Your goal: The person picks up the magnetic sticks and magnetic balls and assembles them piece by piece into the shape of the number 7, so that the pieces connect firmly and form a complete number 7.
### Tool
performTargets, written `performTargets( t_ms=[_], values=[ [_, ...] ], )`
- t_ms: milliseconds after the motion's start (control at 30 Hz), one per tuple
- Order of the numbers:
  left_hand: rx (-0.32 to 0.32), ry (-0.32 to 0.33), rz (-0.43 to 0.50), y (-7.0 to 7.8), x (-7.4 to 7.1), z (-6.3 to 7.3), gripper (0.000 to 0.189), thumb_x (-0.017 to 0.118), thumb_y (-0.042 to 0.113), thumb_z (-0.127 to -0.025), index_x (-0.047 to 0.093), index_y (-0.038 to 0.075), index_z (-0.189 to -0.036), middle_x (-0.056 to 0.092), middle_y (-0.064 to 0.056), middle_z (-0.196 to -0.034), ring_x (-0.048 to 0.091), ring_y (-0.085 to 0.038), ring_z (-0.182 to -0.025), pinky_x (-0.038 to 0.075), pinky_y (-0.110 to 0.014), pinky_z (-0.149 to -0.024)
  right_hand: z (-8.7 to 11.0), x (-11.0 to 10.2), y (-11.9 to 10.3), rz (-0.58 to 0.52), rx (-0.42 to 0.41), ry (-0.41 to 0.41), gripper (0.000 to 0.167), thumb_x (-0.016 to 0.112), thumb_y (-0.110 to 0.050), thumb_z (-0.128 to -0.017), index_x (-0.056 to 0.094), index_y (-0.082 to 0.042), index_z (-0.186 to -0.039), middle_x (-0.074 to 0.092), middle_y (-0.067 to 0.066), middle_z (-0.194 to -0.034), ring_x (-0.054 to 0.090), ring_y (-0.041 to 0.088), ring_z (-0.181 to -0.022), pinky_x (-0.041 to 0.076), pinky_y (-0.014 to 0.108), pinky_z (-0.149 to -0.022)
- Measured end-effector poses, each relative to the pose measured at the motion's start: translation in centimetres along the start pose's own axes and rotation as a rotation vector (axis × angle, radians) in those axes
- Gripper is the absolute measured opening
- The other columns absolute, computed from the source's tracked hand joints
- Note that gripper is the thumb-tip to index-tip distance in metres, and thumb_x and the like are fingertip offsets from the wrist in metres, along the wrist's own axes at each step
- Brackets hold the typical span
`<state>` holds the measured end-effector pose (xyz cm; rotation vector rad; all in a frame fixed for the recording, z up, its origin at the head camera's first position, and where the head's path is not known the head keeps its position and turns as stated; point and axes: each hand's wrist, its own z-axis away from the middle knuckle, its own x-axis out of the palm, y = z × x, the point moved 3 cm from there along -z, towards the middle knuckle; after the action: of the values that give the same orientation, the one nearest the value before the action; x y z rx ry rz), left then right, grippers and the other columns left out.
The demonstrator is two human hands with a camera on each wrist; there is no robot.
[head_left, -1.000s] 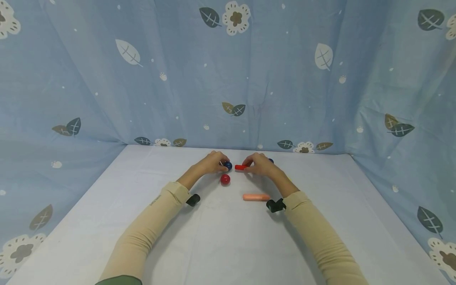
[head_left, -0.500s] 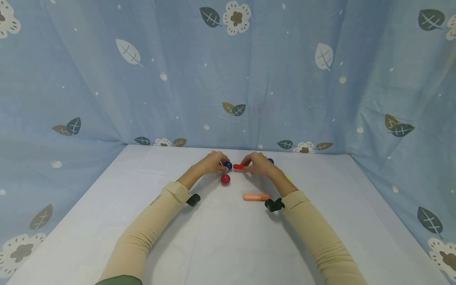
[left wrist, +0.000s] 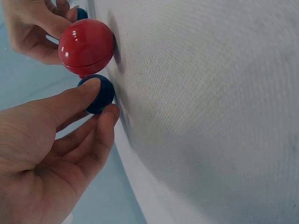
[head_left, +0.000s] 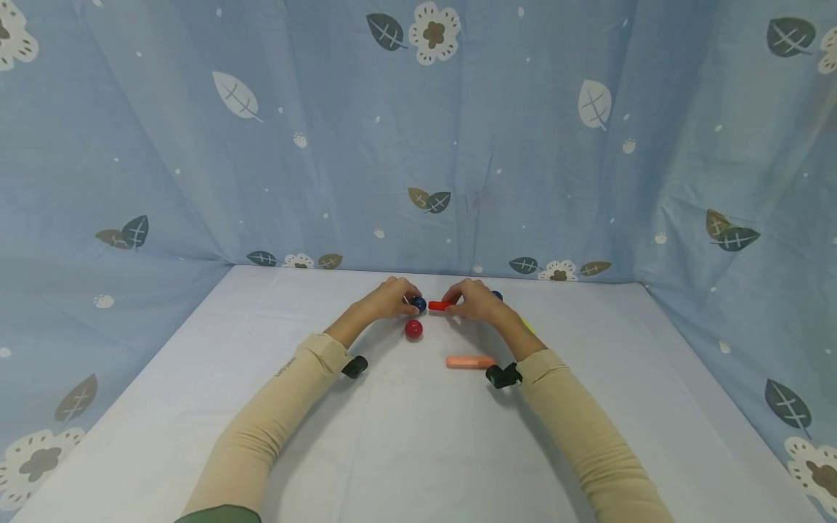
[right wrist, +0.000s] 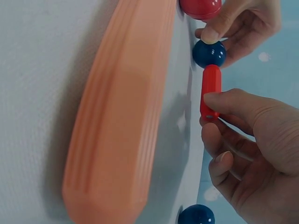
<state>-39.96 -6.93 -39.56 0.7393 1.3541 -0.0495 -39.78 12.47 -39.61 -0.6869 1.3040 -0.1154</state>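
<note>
Near the far side of the white table, my left hand (head_left: pixel 390 298) pinches a glossy blue ball (left wrist: pixel 103 100) between thumb and fingertips. My right hand (head_left: pixel 476 301) grips a short red rod (right wrist: pixel 211 88) with thumb and fingers. In the right wrist view the rod's free end is right at the blue ball, pointing straight into it. A larger-looking red ball (left wrist: pixel 86 44) lies on the table just nearer to me than the blue one. An orange ribbed rod (head_left: pixel 471 362) lies crosswise, closer to me, below the right hand.
Beyond the right hand, a second blue ball (head_left: pixel 497 295) is partly hidden. A bit of something yellow (head_left: pixel 527 326) peeks out past the right wrist. Patterned blue curtain (head_left: pixel 458 145) closes off the back and sides of the table (head_left: pixel 418 450).
My right hand has shifted slightly left, bringing the red rod closer to the blue ball, and the yellow thing has come into view. Over the last half second both hands are still.
</note>
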Motion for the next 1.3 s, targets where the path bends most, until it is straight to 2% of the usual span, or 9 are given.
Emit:
performTargets(
  t_ms=[267,533,900,1300],
  values=[
    [0.004,-0.002,0.0,0.0,-0.07,0.02,0.04,0.074,0.014,-0.087,0.066,0.005,-0.125,0.072,-0.011,-0.115,0.066,-0.022,-0.107,0.054,-0.034,-0.097,-0.05,0.16,0.04,-0.008,0.002,0.0,0.026,0.072,-0.016,-0.089,0.072,-0.011,-0.114,0.072,0.007,-0.108,0.063,0.017,-0.078,0.057,0.024,-0.07],
    [0.008,-0.006,0.003,0.03,-0.11,-0.02,0.039,0.073,0.013,-0.088,0.067,0.004,-0.125,0.072,-0.011,-0.114,0.067,-0.021,-0.106,0.054,-0.033,-0.097,-0.02,0.17,0.06,0.016,-0.031,0.013,0.025,0.072,-0.012,-0.088,0.072,-0.009,-0.113,0.072,0.008,-0.108,0.064,0.018,-0.091,0.057,0.026,-0.074],
    [0.015,0.001,-0.001,-0.06,-0.06,-0.11,0.038,0.074,0.014,-0.087,0.067,0.004,-0.123,0.073,-0.01,-0.112,0.067,-0.021,-0.105,0.054,-0.033,-0.096,-0.18,0.25,-0.12,0.012,-0.037,0.003,0.027,0.072,-0.013,-0.088,0.071,-0.01,-0.115,0.071,0.008,-0.11,0.065,0.016,-0.082,0.057,0.025,-0.073],
    [0.017,-0.001,-0.006,0.01,-0.09,-0.1,0.038,0.073,0.014,-0.088,0.067,0.004,-0.124,0.073,-0.009,-0.112,0.067,-0.02,-0.104,0.054,-0.034,-0.097,-0.01,0.12,-0.21,0.001,-0.009,0.003,0.028,0.072,-0.013,-0.088,0.071,-0.011,-0.116,0.071,0.007,-0.11,0.064,0.018,-0.086,0.057,0.024,-0.073]
  ],
)
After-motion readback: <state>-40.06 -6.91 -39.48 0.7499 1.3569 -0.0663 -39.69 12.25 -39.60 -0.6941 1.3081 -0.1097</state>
